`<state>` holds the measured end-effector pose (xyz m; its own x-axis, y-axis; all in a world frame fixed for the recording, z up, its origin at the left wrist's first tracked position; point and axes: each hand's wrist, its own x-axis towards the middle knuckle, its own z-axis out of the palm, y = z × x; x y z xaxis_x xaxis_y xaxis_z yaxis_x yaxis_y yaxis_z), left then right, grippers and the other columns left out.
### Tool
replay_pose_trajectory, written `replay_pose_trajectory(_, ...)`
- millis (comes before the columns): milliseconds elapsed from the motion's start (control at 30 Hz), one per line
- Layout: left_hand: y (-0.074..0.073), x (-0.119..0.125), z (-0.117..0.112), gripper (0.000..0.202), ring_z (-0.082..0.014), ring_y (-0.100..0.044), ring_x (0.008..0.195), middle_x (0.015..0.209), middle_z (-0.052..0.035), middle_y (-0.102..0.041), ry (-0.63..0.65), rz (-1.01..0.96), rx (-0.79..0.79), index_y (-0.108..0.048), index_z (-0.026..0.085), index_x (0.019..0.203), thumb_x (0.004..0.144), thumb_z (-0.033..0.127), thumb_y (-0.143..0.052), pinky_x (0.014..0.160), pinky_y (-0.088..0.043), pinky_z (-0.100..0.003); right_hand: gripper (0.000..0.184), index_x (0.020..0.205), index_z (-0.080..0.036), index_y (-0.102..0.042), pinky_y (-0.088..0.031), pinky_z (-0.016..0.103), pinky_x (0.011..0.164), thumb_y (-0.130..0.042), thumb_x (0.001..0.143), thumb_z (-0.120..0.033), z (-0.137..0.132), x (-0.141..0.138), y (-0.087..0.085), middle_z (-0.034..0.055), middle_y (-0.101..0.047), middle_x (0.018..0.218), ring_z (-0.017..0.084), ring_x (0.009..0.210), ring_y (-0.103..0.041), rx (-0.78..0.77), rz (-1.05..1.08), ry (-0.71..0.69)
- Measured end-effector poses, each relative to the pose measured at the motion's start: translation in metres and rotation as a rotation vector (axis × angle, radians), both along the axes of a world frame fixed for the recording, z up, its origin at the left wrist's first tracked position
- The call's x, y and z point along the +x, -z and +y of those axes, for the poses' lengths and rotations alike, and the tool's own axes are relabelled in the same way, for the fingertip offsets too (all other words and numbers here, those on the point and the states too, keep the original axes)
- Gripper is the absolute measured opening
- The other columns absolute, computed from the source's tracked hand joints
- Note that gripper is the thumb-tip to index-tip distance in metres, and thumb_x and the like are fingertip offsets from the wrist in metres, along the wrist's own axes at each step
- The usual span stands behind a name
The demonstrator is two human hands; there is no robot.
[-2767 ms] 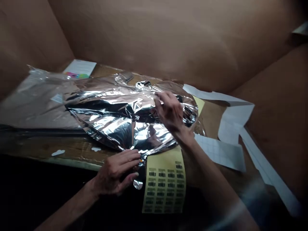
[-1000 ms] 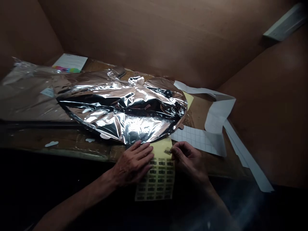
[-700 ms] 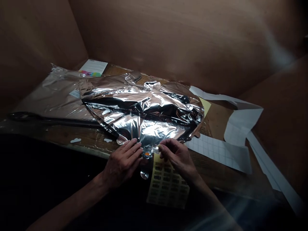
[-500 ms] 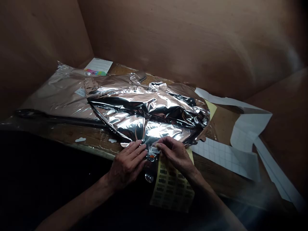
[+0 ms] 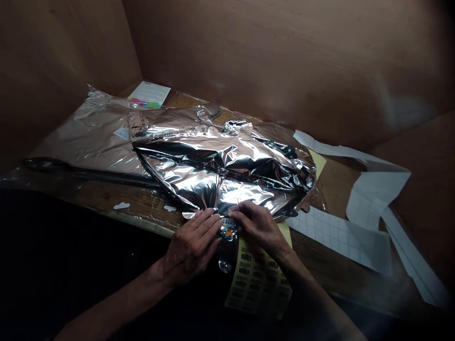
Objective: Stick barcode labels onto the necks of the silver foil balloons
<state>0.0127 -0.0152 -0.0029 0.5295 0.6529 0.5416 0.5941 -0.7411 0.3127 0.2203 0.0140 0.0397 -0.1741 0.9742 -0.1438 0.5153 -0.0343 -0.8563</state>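
A crumpled, shiny silver foil piece (image 5: 234,161), resembling a deflated foil balloon, lies across the bench. My left hand (image 5: 194,241) rests flat on its near edge, fingers stretched out. My right hand (image 5: 261,227) pinches thumb and forefinger at the top edge of a small barcode sticker (image 5: 229,222), which lies against the foil's narrow tail. Below the sticker an orange mark shows on the tail, which hangs over the bench edge and ends in a round tab (image 5: 224,266). Under my right hand hangs a yellowish sheet of barcode stickers (image 5: 258,282), partly hidden by it.
A clear-wrapped flat package (image 5: 88,128) with a dark rod along its near side lies left. A printed card (image 5: 151,94) is behind it. White paper strips (image 5: 341,239) curl at right. Small white cut-outs (image 5: 121,205) lie near the front edge. Wooden panels (image 5: 249,57) enclose the bench.
The view has shifted slightly, so everything sits a little further right. The barcode sticker now lies flatter on the foil tail, with both hands still close around it.
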Motion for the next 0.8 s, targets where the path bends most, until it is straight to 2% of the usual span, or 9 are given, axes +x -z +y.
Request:
replay_pose_trajectory(133, -0.007, 0.003, -0.002, 0.039, -0.0283, -0.051, 0.126, 0.128, -0.0096, -0.062, -0.009, 0.078, -0.017, -0.058, 0.012, 0.127, 0.089, 0.015, -0.051, 0.106, -0.048, -0.048, 0.018, 0.089, -0.018, -0.064, -0.046, 0.025, 0.064, -0.057, 0.093, -0.034, -0.005, -0.007, -0.006, 0.0024, -0.068, 0.083, 0.015, 0.071, -0.062, 0.174, -0.250, -0.035)
replay_pose_trajectory(267, -0.011, 0.006, -0.001, 0.038, -0.0282, -0.051, 0.123, 0.125, -0.0099, -0.063, -0.017, 0.065, -0.033, -0.060, 0.012, 0.124, 0.087, 0.014, -0.051, 0.105, -0.049, -0.048, 0.022, 0.099, -0.014, -0.063, -0.046, 0.028, 0.064, -0.043, 0.099, -0.023, -0.019, -0.001, -0.006, 0.0095, -0.067, 0.091, 0.018, 0.077, -0.061, 0.531, -0.675, -0.011)
replay_pose_trajectory(333, -0.014, 0.008, -0.001, 0.038, -0.0285, -0.052, 0.121, 0.123, -0.0104, -0.063, -0.026, 0.054, -0.049, -0.061, 0.012, 0.123, 0.086, 0.013, -0.052, 0.105, -0.048, -0.048, 0.024, 0.110, -0.012, -0.062, -0.050, 0.030, 0.073, -0.041, 0.098, -0.017, -0.027, 0.007, -0.004, 0.0121, -0.067, 0.100, 0.020, 0.088, -0.062, 0.729, -0.710, -0.121)
replay_pose_trajectory(433, -0.022, 0.011, 0.001, 0.038, -0.0287, -0.054, 0.117, 0.119, -0.0110, -0.064, -0.037, 0.063, -0.065, -0.062, 0.012, 0.120, 0.083, 0.011, -0.052, 0.102, -0.049, -0.048, 0.031, 0.121, -0.012, -0.059, -0.053, 0.035, 0.085, -0.041, 0.096, -0.009, -0.031, 0.016, -0.004, 0.0126, -0.066, 0.112, 0.021, 0.101, -0.061, 0.931, -0.683, -0.411)
replay_pose_trajectory(533, -0.028, 0.011, 0.004, 0.034, -0.0264, -0.058, 0.109, 0.111, -0.0092, -0.066, -0.042, 0.086, -0.104, -0.064, 0.015, 0.113, 0.082, 0.008, -0.051, 0.097, -0.052, -0.046, 0.030, 0.116, -0.008, -0.062, -0.055, 0.035, 0.081, -0.041, 0.095, -0.005, -0.025, 0.020, -0.004, 0.0137, -0.067, 0.108, 0.022, 0.097, -0.063, 1.033, -0.714, -0.571)
replay_pose_trajectory(600, -0.029, 0.008, 0.005, 0.034, -0.0244, -0.059, 0.108, 0.110, -0.0085, -0.066, -0.028, 0.071, -0.121, -0.063, 0.015, 0.113, 0.083, 0.007, -0.050, 0.097, -0.052, -0.044, 0.027, 0.111, -0.008, -0.064, -0.055, 0.034, 0.075, -0.042, 0.095, -0.006, -0.018, 0.020, -0.004, 0.0132, -0.069, 0.102, 0.022, 0.090, -0.064, 1.059, -0.691, -0.610)
replay_pose_trajectory(667, -0.028, 0.004, 0.006, 0.036, -0.0220, -0.059, 0.110, 0.114, -0.0086, -0.065, -0.011, 0.007, -0.117, -0.060, 0.014, 0.117, 0.084, 0.005, -0.049, 0.098, -0.052, -0.039, 0.025, 0.107, -0.011, -0.066, -0.054, 0.030, 0.069, -0.043, 0.096, -0.009, -0.010, 0.022, -0.004, 0.0108, -0.069, 0.096, 0.019, 0.085, -0.063, 0.995, -0.613, -0.592)
replay_pose_trajectory(800, -0.033, 0.002, 0.007, 0.036, -0.0205, -0.063, 0.105, 0.114, -0.0096, -0.066, -0.032, -0.126, -0.133, -0.060, 0.013, 0.118, 0.083, 0.010, -0.055, 0.092, -0.055, -0.035, 0.020, 0.091, -0.016, -0.067, -0.049, 0.024, 0.062, -0.048, 0.096, -0.021, 0.004, 0.026, -0.006, 0.0066, -0.066, 0.087, 0.014, 0.075, -0.060, 0.639, -0.422, -0.489)
